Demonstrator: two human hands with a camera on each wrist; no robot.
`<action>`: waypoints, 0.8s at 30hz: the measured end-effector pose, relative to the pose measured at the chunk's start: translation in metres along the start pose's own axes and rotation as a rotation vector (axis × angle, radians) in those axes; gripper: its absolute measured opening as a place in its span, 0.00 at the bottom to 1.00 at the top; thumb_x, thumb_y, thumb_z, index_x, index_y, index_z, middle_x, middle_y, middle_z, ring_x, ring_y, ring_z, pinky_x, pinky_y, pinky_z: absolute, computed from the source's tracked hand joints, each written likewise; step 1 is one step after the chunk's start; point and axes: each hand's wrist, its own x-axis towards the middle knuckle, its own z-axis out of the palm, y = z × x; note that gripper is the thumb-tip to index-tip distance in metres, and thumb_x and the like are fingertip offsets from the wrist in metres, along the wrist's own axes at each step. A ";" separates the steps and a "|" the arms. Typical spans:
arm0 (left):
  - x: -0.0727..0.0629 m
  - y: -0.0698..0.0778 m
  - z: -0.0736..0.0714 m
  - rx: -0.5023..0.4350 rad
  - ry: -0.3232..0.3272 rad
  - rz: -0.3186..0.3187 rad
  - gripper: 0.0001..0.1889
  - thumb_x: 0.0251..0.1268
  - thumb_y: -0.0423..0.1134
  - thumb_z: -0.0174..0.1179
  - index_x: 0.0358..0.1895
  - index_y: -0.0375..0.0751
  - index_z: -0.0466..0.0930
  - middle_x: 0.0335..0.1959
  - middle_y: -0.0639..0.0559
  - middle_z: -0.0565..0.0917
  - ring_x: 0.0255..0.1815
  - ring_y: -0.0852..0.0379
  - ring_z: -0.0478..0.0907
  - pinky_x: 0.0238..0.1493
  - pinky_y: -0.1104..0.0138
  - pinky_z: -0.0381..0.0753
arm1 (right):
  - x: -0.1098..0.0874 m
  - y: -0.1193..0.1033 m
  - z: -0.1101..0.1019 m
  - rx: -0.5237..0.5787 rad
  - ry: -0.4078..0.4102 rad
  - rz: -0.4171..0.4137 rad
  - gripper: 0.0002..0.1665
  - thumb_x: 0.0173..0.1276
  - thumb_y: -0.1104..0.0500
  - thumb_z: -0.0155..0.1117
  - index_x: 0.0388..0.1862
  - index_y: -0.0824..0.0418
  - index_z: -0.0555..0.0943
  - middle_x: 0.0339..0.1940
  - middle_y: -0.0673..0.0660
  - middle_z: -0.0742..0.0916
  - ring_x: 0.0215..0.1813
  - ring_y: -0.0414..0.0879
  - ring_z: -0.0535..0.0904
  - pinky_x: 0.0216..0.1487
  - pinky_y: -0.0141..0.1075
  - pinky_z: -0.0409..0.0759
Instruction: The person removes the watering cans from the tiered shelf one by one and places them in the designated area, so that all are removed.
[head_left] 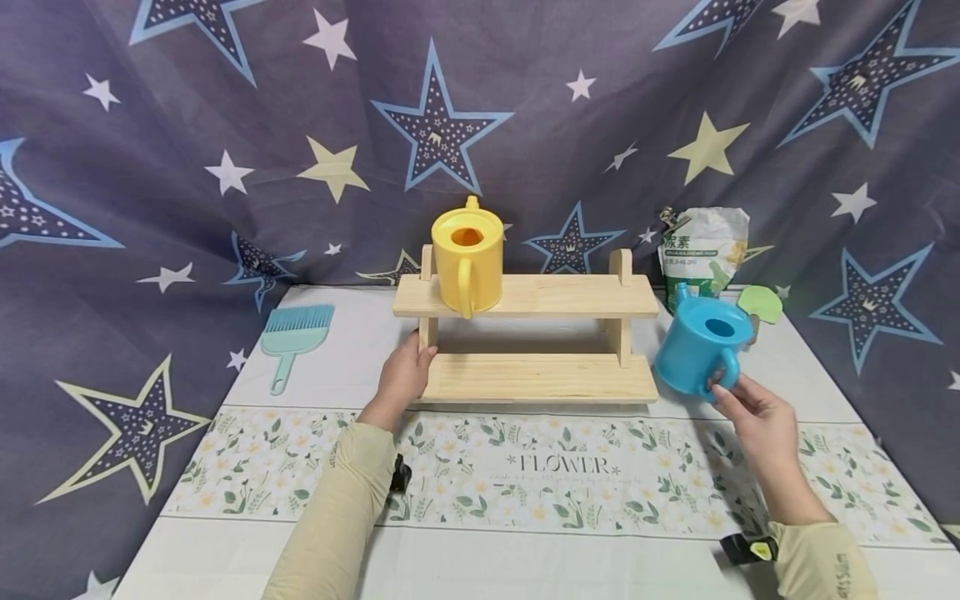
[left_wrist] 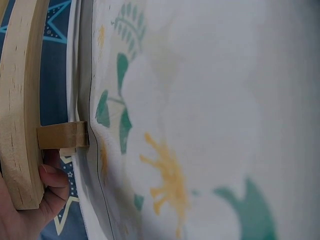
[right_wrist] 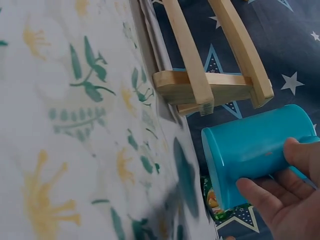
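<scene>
Right hand: thumb and fingers gripping the blue watering can at its handle side; can just right of the wooden shelf. Left hand grips the shelf's left end, at the lower board. Yellow watering can upright on upper board, toward left. Bag behind blue can; brush left of shelf.

Blue plastic watering can, held off surface, opening up, spout toward top of frame, right side. Pale two-tier wooden shelf, upright, centre.
</scene>
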 end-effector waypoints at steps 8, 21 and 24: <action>-0.001 0.001 -0.001 -0.010 -0.002 0.006 0.22 0.78 0.43 0.48 0.67 0.34 0.64 0.56 0.35 0.78 0.57 0.39 0.76 0.57 0.48 0.74 | -0.001 0.006 0.004 -0.034 -0.051 0.043 0.32 0.72 0.49 0.61 0.67 0.65 0.72 0.53 0.59 0.85 0.41 0.23 0.76 0.42 0.21 0.79; -0.001 0.001 -0.001 -0.012 -0.012 -0.013 0.22 0.78 0.44 0.47 0.68 0.36 0.64 0.57 0.36 0.78 0.57 0.39 0.76 0.58 0.48 0.74 | -0.001 0.006 0.009 -0.160 -0.007 0.096 0.27 0.72 0.52 0.62 0.64 0.65 0.76 0.56 0.65 0.83 0.54 0.51 0.82 0.49 0.38 0.83; -0.001 0.001 -0.001 -0.010 -0.016 -0.012 0.23 0.78 0.44 0.47 0.68 0.36 0.63 0.58 0.36 0.77 0.58 0.39 0.75 0.58 0.48 0.73 | -0.003 0.007 0.010 -0.191 -0.005 0.085 0.24 0.70 0.54 0.65 0.60 0.67 0.78 0.53 0.67 0.84 0.54 0.56 0.82 0.47 0.46 0.83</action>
